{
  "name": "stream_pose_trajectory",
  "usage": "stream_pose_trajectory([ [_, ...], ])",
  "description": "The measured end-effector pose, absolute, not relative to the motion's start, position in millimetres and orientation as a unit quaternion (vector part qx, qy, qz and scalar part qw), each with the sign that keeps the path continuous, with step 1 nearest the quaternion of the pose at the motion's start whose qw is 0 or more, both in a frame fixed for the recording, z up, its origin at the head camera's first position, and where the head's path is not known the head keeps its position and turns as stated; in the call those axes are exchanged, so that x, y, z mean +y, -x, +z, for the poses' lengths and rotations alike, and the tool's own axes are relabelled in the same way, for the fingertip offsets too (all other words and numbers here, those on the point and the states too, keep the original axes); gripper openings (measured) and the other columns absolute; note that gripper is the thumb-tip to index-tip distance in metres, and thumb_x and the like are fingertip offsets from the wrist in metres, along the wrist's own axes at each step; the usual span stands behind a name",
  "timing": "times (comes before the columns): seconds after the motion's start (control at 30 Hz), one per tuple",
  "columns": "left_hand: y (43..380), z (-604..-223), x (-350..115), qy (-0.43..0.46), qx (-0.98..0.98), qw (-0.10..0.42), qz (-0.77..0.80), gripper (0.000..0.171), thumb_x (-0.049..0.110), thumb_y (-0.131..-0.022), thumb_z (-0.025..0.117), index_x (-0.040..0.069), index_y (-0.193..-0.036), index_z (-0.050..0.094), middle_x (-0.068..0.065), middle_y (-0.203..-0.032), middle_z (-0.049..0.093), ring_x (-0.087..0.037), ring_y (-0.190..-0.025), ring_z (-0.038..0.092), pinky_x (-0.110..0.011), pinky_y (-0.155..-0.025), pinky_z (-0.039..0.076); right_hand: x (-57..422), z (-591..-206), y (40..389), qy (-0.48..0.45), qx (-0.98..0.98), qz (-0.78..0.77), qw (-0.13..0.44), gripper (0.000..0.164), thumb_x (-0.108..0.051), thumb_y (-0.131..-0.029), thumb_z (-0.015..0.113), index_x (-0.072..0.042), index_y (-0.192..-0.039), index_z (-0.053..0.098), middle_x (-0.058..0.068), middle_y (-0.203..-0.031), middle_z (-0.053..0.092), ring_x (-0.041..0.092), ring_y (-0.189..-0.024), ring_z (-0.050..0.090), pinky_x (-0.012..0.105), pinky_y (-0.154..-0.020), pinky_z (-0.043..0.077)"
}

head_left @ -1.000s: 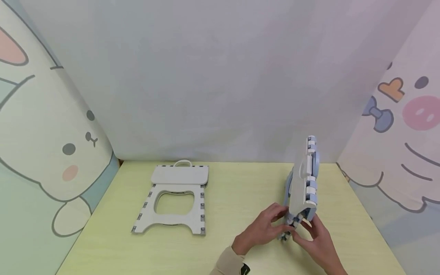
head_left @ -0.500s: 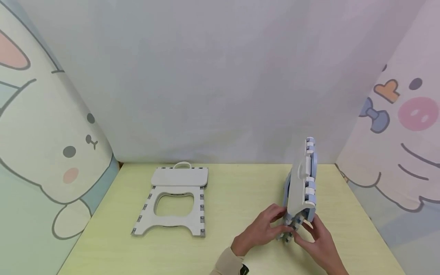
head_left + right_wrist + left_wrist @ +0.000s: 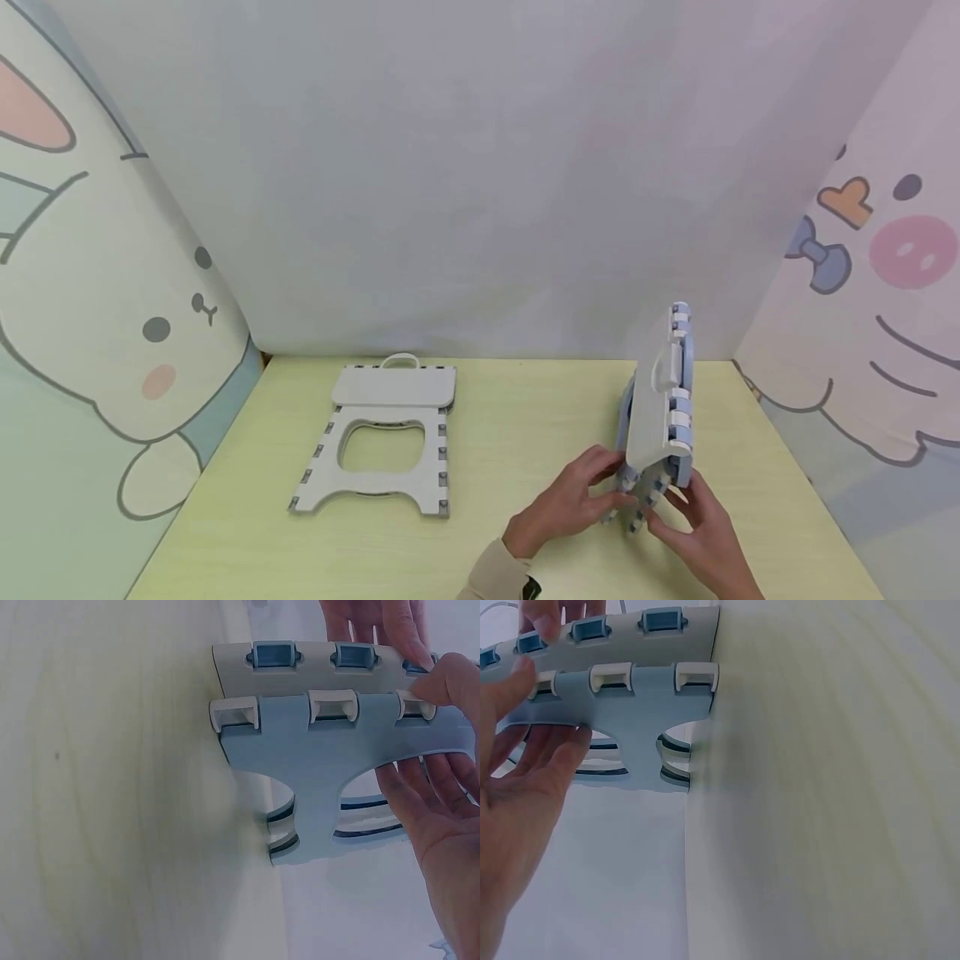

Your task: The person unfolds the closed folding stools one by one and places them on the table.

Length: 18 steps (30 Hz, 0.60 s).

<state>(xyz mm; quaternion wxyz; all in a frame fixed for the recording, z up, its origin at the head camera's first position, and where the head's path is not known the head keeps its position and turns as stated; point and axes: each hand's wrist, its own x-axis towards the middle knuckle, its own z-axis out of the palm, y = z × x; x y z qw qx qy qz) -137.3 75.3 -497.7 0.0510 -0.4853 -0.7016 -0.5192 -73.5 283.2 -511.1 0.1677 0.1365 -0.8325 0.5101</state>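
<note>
A blue and white folding stool [image 3: 651, 400] stands upright at the right of the table, its seat halves folded together at an angle. Its two leg panels are spread apart at the near bottom. My left hand [image 3: 573, 497] grips the left leg panel, and my right hand [image 3: 703, 533] holds the right one. In the left wrist view, the thumb lies over the edge of the blue leg panel [image 3: 645, 705], the fingers on its other side. A similar grip by the right hand [image 3: 450, 832] shows in the right wrist view.
Another folding stool [image 3: 390, 483], white and grey with a handle loop, lies flat on the left of the light yellow-green table [image 3: 517, 433]. A pale curtain [image 3: 465, 183] hangs behind. Cartoon-printed cloths [image 3: 90, 350] flank both sides.
The stool's two leg panels have moved apart at the near lower end, the right one shifting right with my right hand. The flat stool has stayed in place.
</note>
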Motion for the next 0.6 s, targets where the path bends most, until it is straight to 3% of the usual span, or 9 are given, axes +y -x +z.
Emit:
stream_pose_trajectory([
  [0.2,131,-476,67,0.49,-0.687,0.032,-0.536,0.053,-0.005,-0.084,0.067,-0.006,-0.131,0.044,-0.017,-0.112,0.05,-0.023,-0.113,0.055,-0.028,-0.097,0.045,283,-510,72,-0.127,-0.839,0.499,0.176,0.083,0.015,-0.068,0.076,-0.005,-0.139,0.039,-0.009,-0.132,0.045,-0.004,-0.117,0.046,0.014,-0.089,0.046],
  [0.33,129,-470,64,0.487,-0.699,0.036,-0.523,0.053,-0.004,-0.085,0.066,-0.005,-0.133,0.044,-0.015,-0.112,0.05,-0.019,-0.114,0.054,-0.027,-0.096,0.045,282,-509,71,-0.122,-0.841,0.496,0.177,0.084,0.013,-0.068,0.077,-0.007,-0.14,0.039,-0.008,-0.132,0.045,-0.005,-0.116,0.047,0.014,-0.088,0.047],
  [0.6,136,-494,71,0.476,-0.703,0.044,-0.526,0.055,0.0,-0.085,0.068,-0.001,-0.134,0.044,-0.011,-0.114,0.051,-0.018,-0.114,0.054,-0.026,-0.096,0.045,284,-508,69,-0.125,-0.84,0.495,0.181,0.078,0.014,-0.068,0.077,-0.004,-0.136,0.041,-0.006,-0.127,0.048,-0.004,-0.115,0.048,0.014,-0.088,0.046],
])
